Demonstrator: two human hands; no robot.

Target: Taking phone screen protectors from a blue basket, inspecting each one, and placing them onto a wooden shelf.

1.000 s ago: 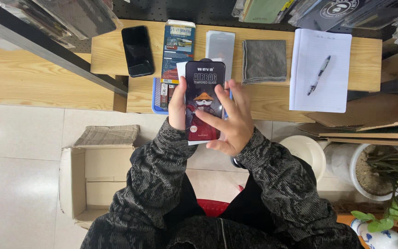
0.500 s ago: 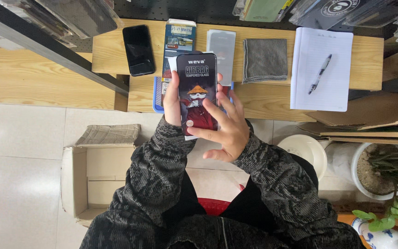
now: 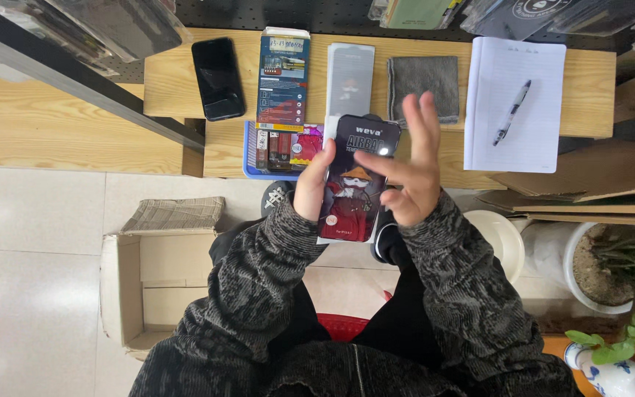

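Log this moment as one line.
left hand: grips dark printed packet | right hand: open, fingers spread over packet front | behind: wooden table, black phone

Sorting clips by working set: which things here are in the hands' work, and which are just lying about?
In hand:
- dark flat package with a cartoon figure, held by the left hand
- right hand, open in front of it

Lying about:
- black phone
- blue package
- grey cloth
- notepad with pen
- cardboard box
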